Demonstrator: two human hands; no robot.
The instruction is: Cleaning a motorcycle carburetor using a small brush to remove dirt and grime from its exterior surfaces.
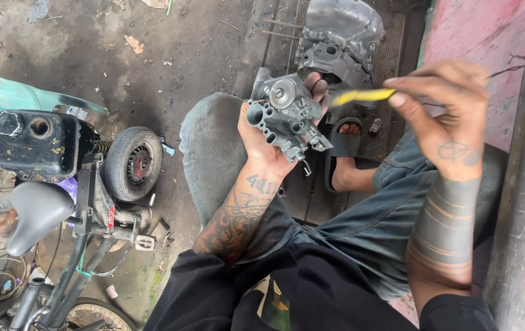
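Note:
My left hand (262, 147) holds a grey metal carburettor (287, 113) up over my left knee, its ports and brass fittings facing me. My right hand (446, 110) is raised to the right of it and pinches a thin yellow-handled tool (360, 95), blurred, whose tip points left toward the carburettor. Both forearms are tattooed. I am seated, in grey trousers and a black top.
A grey metal engine casing (339, 37) lies on the ground ahead, past my sandalled foot (343, 150). At left stands a small motorised bicycle with a black fuel tank (38, 144), grey saddle (38, 211) and small wheel (132, 162). A pink wall (477, 30) rises at right.

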